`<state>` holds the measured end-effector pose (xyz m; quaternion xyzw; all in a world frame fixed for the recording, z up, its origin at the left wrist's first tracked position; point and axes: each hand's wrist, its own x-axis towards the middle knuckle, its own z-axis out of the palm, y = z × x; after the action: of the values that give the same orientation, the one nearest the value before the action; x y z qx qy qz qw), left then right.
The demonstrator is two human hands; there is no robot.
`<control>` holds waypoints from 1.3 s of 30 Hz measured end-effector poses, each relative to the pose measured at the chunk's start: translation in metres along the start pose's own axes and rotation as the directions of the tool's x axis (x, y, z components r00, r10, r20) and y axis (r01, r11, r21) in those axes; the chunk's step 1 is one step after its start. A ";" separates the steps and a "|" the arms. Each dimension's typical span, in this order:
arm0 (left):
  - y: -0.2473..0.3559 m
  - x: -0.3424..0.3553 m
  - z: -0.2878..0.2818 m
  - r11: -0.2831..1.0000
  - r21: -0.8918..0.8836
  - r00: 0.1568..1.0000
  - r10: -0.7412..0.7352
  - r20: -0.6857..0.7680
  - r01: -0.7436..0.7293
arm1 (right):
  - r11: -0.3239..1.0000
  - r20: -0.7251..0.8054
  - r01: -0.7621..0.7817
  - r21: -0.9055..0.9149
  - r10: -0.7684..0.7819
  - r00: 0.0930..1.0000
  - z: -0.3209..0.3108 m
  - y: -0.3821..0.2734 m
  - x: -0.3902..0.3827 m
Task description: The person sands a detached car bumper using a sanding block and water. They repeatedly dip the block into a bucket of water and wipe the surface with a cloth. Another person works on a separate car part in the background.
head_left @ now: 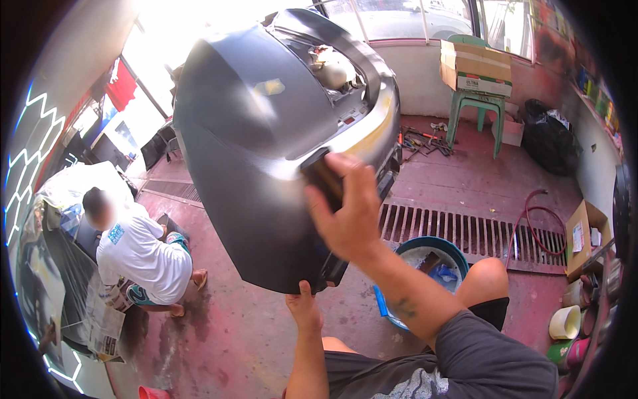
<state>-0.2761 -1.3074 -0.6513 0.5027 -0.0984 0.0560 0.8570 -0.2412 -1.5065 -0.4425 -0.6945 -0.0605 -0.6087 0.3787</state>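
A large car bumper [259,133] in dark grey stands before me, with paler sanded-looking areas and yellowish patches on its surface. My right hand [351,206] is closed around a black sanding block [321,178] and presses it against the bumper near its curved edge. Part of the block is hidden under my fingers. At the bumper's bottom edge, my left hand [305,304] grips the rim, thumb on the near face; its other fingers are mostly hidden.
A teal bucket [460,249] with water and a blue cloth stands by my right knee. Behind it runs a floor grate [425,226]. A person [146,246] crouches at left beside a covered car. Tools, a green stool [480,106] with a carton, and a red hose [531,211] lie beyond.
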 end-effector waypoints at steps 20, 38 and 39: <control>-0.002 0.003 0.006 1.000 -0.008 0.999 0.015 -0.046 -0.015 | 0.999 -0.018 -0.037 -0.038 0.036 0.999 0.000 -0.016 0.003; -0.002 0.000 0.007 1.000 -0.012 0.995 0.015 -0.102 -0.017 | 0.998 -0.078 0.007 0.056 -0.002 0.997 0.012 -0.009 -0.023; -0.005 -0.001 0.003 1.000 -0.013 0.996 0.007 -0.094 -0.009 | 0.998 -0.088 -0.033 0.047 0.037 0.995 0.010 -0.001 -0.021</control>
<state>-0.2761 -1.3127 -0.6540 0.4932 -0.0604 0.0822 0.8639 -0.2391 -1.4916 -0.4608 -0.6590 -0.0451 -0.6308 0.4072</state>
